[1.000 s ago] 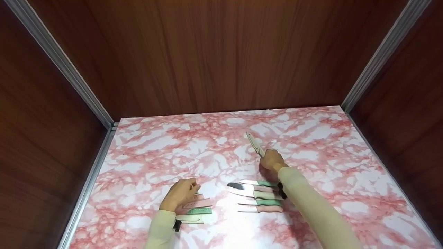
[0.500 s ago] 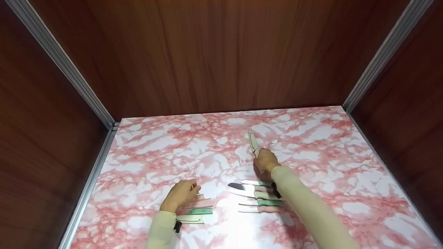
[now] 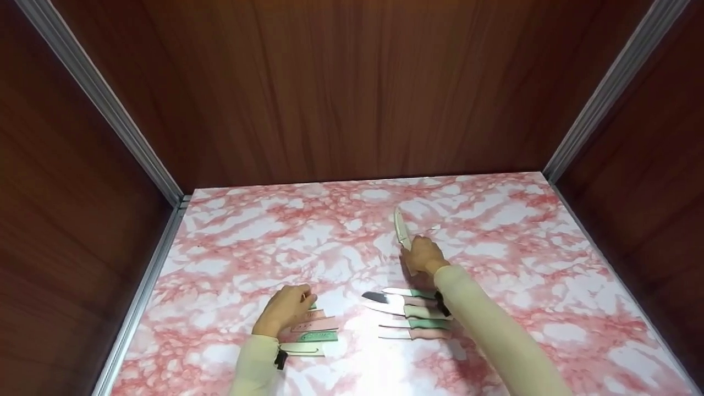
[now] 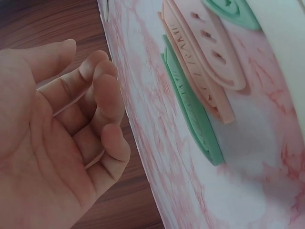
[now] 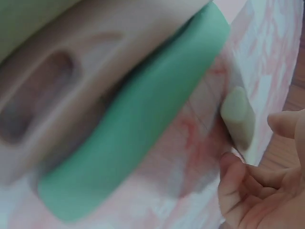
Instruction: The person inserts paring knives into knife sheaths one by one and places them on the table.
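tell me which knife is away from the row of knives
The pale knife at the right hand, lying alone farther back on the table; the others lie side by side in a row.

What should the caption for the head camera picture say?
Right hand holds a knife above the marbled table; left hand rests on knife sheaths.

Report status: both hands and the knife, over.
Right hand grips a pale-handled knife, blade pointing away. Left hand open, resting on the sheaths. Row of knives lies beside the right forearm; nothing in the way.
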Tool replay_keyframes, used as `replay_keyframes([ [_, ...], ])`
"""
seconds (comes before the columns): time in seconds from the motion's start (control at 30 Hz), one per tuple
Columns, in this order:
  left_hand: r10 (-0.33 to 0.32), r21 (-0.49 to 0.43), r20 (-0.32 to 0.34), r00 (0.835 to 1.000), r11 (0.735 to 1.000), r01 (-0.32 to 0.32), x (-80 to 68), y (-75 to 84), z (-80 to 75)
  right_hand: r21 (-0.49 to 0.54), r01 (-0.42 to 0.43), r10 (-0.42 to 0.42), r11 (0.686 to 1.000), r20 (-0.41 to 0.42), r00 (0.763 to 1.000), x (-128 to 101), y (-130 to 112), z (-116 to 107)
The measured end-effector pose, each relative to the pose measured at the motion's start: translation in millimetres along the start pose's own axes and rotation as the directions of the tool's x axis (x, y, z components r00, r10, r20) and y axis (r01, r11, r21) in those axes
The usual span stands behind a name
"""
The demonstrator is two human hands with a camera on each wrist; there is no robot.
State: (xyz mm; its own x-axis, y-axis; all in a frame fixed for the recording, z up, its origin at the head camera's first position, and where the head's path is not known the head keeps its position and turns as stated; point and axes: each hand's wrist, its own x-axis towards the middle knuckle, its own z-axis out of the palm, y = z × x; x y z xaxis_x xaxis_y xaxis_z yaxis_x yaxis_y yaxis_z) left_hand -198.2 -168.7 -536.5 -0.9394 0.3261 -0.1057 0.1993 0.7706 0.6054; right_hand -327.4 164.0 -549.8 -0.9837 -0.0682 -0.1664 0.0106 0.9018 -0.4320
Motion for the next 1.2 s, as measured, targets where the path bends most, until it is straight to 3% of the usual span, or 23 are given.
replay_keyframes([
  [0.37,0.024,0.049,-0.056,0.998,0.999,-0.022,1.6,-5.7,-1.4,-0.171,0.089,-0.084,0.981,0.041,0.996,-17,-1,-18],
  [0.63,0.016,0.145,-0.079,0.997,0.989,-0.004,4.6,-16.1,2.9,-0.199,0.126,-0.114,0.972,0.073,0.991,-34,8,-26],
  [0.9,-0.001,0.156,-0.076,0.997,0.988,0.012,3.1,-27.1,7.5,-0.216,0.157,-0.147,0.964,0.058,0.987,-47,22,-35],
  [1.2,0.026,0.182,-0.063,0.998,0.983,-0.014,3.8,-26.7,7.4,-0.195,0.191,-0.183,0.962,0.058,0.981,-57,41,-37],
])
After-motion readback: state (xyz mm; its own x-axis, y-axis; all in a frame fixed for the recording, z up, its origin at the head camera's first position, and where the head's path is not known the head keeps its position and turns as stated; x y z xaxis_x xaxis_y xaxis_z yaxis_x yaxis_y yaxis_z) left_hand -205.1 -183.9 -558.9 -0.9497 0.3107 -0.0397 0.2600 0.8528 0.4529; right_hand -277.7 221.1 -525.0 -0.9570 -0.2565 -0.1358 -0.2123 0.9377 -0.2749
